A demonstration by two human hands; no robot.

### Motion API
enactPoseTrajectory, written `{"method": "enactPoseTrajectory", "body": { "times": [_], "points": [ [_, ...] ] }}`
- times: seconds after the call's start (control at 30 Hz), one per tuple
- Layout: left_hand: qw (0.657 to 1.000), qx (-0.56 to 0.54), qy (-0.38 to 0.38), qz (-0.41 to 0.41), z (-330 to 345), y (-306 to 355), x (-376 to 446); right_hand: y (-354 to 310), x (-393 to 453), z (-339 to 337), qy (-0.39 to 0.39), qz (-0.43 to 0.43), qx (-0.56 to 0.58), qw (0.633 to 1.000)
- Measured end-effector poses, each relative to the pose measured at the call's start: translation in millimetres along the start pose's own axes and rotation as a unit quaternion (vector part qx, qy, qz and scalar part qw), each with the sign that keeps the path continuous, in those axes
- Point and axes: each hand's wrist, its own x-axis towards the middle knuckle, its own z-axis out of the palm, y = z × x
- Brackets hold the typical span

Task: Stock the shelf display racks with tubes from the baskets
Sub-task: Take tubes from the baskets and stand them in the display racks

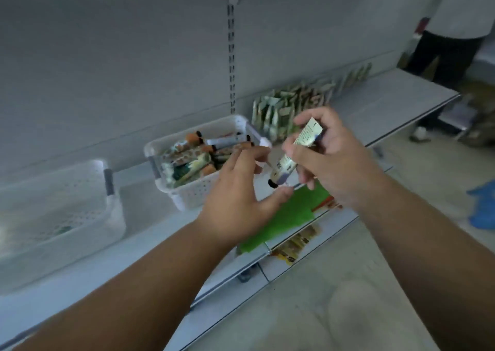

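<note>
Gripping a tube (pixel 294 154) between curled fingers and thumb, the right hand (pixel 332 160) is holding it above the front part of the shelf (pixel 388 101), tilted, with the flat crimped end uppermost and the dark cap pointing down and to the left. The tube is pale with small print and a darker band near the cap. The left hand (pixel 241 198) is hovering just beside the cap end with its fingers spread and relaxed; the thumb tip is lying close under the cap, though whether it is touching cannot be determined. That hand is holding nothing.

Directly behind the left hand, a white perforated basket (pixel 192 195) is sitting on the shelf, loaded with further tubes (pixel 192 158) lying in a loose heap, several showing orange or dark caps. A second white basket (pixel 53 216) is sitting further left on the same shelf, blurred; its contents cannot be made out. A green sheet (pixel 289 216) is lying flat on the shelf beneath both hands. Behind the right hand, a row of pale upright packets (pixel 284 107) is standing against the back panel. At the far right, another person (pixel 455 29) in a white top and dark trousers is standing on the floor beyond the shelf end.
</note>
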Motion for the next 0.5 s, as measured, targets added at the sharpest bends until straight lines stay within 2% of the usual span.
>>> {"method": "enactPoseTrajectory", "body": {
  "times": [0.1,0.23,0.5],
  "points": [
    [0.999,-0.022,-0.030,0.015,65.6,47.0,36.4,12.8,-6.9,-84.7,0.052,-0.006,-0.002,0.999],
    [0.997,-0.056,-0.053,0.024,130.3,84.8,78.7,34.9,1.5,-163.9,0.129,-0.005,-0.022,0.991],
    [0.996,-0.058,-0.071,0.026,220.5,72.9,173.0,100.5,79.2,-242.6,0.178,-0.011,-0.122,0.976]
  ]
}}
